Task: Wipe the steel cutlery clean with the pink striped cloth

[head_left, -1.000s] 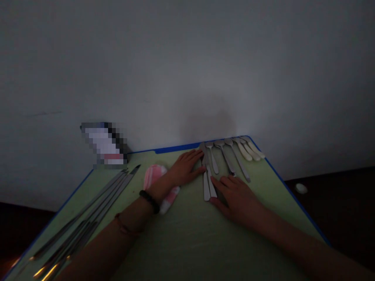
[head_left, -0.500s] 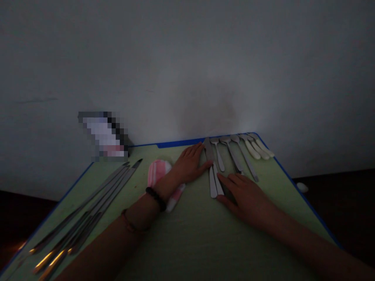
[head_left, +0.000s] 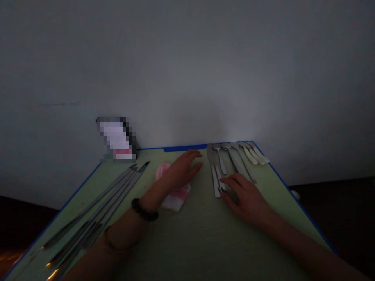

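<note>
My left hand [head_left: 184, 168] hovers over the table with its fingers stretched apart, holding nothing. Beneath its wrist lies a pink and white cloth [head_left: 175, 199], partly hidden. My right hand [head_left: 247, 197] is low at the handle ends of the table knives [head_left: 215, 171], thumb and fingers apart; whether a fingertip touches a handle is hard to tell. These knives lie close together, blades toward the wall. To their right come a fork [head_left: 222, 160], two spoons [head_left: 233, 160] with metal handles, and several utensils with cream handles [head_left: 250, 155], all in a row.
On the left, several long slim metal utensils [head_left: 114, 191] lie slantwise, partly behind my left forearm. A blurred-out phone-like device [head_left: 118, 138] leans on the wall [head_left: 187, 78] at the back left. The pale green table [head_left: 187, 242] has a blue rim.
My left hand has drawn away to the left from the knives, uncovering their blades. My right hand remains by the handles with thumb and fingers slightly apart. The view has shifted a little.
</note>
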`<state>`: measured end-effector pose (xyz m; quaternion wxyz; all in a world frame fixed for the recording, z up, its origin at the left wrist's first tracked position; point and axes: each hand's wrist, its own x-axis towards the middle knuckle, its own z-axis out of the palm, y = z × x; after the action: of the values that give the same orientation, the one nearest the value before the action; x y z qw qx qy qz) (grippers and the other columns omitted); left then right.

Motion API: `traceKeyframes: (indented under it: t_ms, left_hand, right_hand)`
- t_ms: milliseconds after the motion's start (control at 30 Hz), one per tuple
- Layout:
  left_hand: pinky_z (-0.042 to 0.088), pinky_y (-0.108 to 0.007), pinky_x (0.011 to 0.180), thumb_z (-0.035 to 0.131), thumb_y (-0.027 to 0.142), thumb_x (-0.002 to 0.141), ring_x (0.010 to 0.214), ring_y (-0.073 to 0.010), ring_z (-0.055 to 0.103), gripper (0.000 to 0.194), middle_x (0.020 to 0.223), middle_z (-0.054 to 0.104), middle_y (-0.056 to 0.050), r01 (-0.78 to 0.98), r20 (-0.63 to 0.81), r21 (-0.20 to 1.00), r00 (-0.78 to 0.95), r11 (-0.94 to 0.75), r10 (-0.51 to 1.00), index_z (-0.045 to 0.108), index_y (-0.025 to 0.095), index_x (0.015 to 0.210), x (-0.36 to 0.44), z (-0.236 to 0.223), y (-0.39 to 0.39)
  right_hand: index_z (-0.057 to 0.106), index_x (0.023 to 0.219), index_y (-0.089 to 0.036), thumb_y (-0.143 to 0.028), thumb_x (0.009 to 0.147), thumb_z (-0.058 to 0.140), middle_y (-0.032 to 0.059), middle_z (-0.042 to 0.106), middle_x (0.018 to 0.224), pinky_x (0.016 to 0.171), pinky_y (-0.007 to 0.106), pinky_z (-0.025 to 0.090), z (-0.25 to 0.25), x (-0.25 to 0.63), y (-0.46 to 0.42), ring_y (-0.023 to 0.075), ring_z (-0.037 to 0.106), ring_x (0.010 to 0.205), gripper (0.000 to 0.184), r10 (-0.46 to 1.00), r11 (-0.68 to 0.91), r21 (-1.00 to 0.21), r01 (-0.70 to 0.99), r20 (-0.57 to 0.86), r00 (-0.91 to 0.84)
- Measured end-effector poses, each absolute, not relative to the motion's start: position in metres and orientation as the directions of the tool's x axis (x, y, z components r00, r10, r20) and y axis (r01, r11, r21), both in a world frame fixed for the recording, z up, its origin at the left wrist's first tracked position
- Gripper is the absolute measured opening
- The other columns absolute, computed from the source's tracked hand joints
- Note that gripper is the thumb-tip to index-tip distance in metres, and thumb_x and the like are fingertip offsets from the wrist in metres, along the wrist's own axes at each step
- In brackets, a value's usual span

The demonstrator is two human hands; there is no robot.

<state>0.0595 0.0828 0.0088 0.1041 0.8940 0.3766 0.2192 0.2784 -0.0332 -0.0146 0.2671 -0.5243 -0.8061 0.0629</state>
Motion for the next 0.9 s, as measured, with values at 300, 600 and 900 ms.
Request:
traceKeyframes:
  t_ms: [300, 600, 900]
  left_hand:
    - [0.046, -0.029, 0.074, 0.039, 0.045, 0.086, 0.085, -0.0204, 0.063, 0.036, 0.096, 0.068, -0.007, 0.889, -0.004, 0.296, 0.367, -0.349, 0.93, 0.061, 0.018, 0.096, -0.066, 0.059, 0.069]
    - [0.046, -0.032, 0.075, 0.069, 0.04, 0.058, 0.099, -0.0299, 0.059, 0.056, 0.112, 0.063, -0.016, 0.994, -0.265, 0.103, 0.063, -0.036, 0.962, 0.061, 0.015, 0.107, -0.158, 0.041, 0.079]
    - [0.046, -0.029, 0.06, 0.071, 0.037, 0.057, 0.074, -0.0261, 0.065, 0.028, 0.078, 0.071, -0.01, 0.996, -0.449, 0.072, -0.006, 0.043, 0.894, 0.07, 0.017, 0.076, -0.147, 0.042, 0.083]
  right_hand:
    - [0.046, 0.123, -0.023, -0.029, 0.082, 0.049, 0.0106, 0.046, 0.124, 0.096, 0.042, 0.04, -0.003, 0.186, -0.017, 0.0225, 0.044, 0.114, 0.042, 0.767, 0.63, -0.325, 0.705, 0.4, -0.501]
    - [0.036, 0.135, -0.023, -0.038, 0.085, 0.044, 0.0102, 0.037, 0.139, 0.105, 0.046, 0.031, -0.028, 0.129, 0.008, 0.0253, 0.034, 0.126, 0.053, 0.825, 0.561, -0.304, 0.77, 0.288, -0.487]
    - [0.032, 0.137, -0.027, -0.039, 0.087, 0.042, 0.0058, 0.033, 0.142, 0.105, 0.045, 0.033, -0.029, 0.14, 0.003, 0.0233, 0.033, 0.128, 0.053, 0.811, 0.584, -0.307, 0.751, 0.257, -0.526]
